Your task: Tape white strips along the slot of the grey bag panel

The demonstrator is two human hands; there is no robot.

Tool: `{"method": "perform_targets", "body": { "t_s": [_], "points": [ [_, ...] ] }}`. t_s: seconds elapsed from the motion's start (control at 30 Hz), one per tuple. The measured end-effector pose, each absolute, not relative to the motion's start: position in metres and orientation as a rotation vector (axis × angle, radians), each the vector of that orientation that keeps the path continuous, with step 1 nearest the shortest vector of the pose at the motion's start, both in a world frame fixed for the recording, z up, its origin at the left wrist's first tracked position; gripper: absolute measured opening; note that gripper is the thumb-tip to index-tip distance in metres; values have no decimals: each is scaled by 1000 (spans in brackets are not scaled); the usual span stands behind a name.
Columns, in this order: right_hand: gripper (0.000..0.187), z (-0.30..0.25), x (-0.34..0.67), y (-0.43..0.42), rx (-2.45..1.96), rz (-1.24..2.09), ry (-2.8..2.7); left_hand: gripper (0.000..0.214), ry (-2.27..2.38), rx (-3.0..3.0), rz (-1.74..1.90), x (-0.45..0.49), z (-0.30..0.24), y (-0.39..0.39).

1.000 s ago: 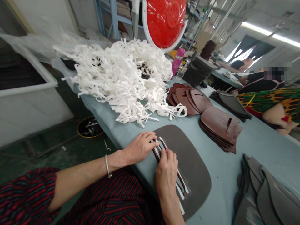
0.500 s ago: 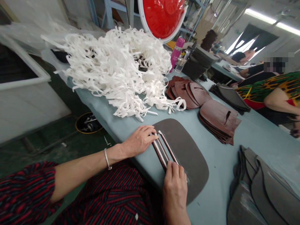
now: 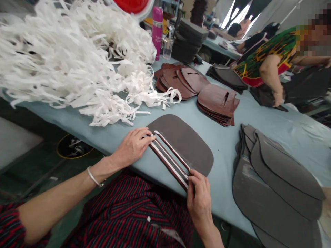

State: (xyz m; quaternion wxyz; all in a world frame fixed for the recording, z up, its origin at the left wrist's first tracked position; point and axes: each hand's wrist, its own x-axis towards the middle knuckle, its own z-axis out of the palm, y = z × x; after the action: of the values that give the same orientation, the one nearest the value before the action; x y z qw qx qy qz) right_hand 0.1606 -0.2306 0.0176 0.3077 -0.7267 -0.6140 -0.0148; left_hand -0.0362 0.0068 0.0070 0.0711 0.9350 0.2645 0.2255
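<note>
A dark grey rounded panel (image 3: 186, 137) lies at the front edge of the table, with a long narrow slot near its straight side. White tape and brown edging run along the slot. A brown strip (image 3: 168, 165) with white tape on it lies along the panel's near edge. My left hand (image 3: 136, 144) is closed at the far left end of the strip, fingertips and thumb pressing on it. At the opposite end, my right hand (image 3: 200, 196) pinches the strip beside the slot's lower end. The parts under the fingertips are hidden.
White tape strips (image 3: 77, 62) form a big heap at left. Brown leather pieces (image 3: 217, 100) are stacked behind the panel, and more grey panels (image 3: 274, 186) lie at right. A pink bottle (image 3: 157, 34) stands at back. A co-worker's arm (image 3: 271, 75) reaches over dark material.
The view has shifted to the right. My right hand has turned, and more of the strip shows between my hands. My left hand stays at the strip's far end.
</note>
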Motion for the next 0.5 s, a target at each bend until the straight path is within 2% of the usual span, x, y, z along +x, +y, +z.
{"method": "perform_targets", "body": {
  "t_s": [0.37, 0.5],
  "points": [
    [24, 19, 161, -226, -1876, 84, -1460, 26, 740, 2892, 602, -34, 11, 19],
    [19, 24, 159, -217, -1973, 48, -1485, 27, 734, 2999, 581, -24, 23, 25]
  ]
}}
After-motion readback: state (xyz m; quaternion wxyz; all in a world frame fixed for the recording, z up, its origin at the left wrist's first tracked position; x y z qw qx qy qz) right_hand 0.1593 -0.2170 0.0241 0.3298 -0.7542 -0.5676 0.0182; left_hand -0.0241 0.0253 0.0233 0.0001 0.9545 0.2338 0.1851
